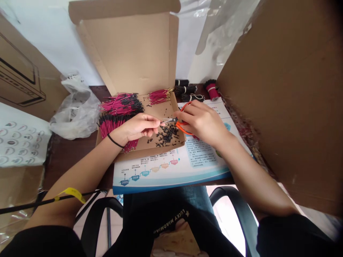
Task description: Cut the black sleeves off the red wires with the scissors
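My right hand [199, 119] is closed round the orange handles of a pair of scissors [180, 125]. Their blades point left, over the open cardboard box [144, 154], to the fingertips of my left hand [143, 126]. The left thumb and forefinger are pinched together at the blade tips; what they hold is too small to make out. Below the blades, many small black cut pieces [168, 134] lie in the box. Bundles of red wires with black ends [122, 103] fill its left side. A smaller bundle of red wires [160, 96] rests at the back.
Behind the box stand black wire bundles [189, 89] and a red bundle [212, 90]. A printed poster sheet [171, 175] lies under the box. To the left is a clear plastic bag [76, 110]; a tall cardboard panel [289, 100] rises on the right.
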Demonstrator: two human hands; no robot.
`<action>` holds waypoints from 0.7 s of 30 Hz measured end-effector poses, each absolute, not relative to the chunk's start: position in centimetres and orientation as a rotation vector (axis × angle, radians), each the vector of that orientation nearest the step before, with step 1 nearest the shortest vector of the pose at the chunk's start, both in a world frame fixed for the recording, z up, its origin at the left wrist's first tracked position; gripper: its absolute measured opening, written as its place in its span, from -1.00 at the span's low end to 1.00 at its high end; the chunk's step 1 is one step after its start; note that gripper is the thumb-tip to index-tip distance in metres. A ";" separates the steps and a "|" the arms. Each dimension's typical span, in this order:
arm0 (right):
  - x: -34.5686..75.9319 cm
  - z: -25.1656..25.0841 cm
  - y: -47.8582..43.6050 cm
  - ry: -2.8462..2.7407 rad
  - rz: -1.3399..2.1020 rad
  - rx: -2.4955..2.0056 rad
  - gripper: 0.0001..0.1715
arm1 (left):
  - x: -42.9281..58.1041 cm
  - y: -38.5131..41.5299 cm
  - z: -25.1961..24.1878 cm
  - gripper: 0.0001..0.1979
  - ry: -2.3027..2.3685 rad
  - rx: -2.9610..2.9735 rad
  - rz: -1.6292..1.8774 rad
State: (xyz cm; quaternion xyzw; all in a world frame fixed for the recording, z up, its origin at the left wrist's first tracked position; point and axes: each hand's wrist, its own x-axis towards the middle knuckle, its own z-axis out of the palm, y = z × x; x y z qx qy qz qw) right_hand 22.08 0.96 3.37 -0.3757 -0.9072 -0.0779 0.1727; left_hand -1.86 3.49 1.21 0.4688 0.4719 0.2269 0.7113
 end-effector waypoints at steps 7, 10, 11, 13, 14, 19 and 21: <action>22.0 3.5 0.8 -2.675 -0.336 -1.018 -0.65 | -1.9 3.6 1.0 -0.87 1.011 1.061 0.482; 21.9 3.5 0.7 -2.694 -0.370 -1.029 -0.63 | -1.9 3.6 1.0 -0.88 1.007 1.074 0.463; 21.9 3.6 0.7 -2.702 -0.374 -1.028 -0.63 | -1.9 3.6 1.0 -0.88 1.007 1.080 0.458; 21.9 3.6 0.7 -2.714 -0.360 -1.018 -0.64 | -1.9 3.6 1.1 -0.88 1.010 1.092 0.445; 22.0 3.6 0.7 -2.718 -0.343 -1.007 -0.65 | -1.9 3.6 1.2 -0.88 1.012 1.099 0.435; 22.3 3.5 1.0 -2.726 -0.275 -0.946 -0.70 | -1.7 3.5 1.6 -0.87 1.044 1.126 0.402; 22.4 3.4 1.0 -2.725 -0.263 -0.939 -0.70 | -1.6 3.5 1.6 -0.86 1.051 1.118 0.411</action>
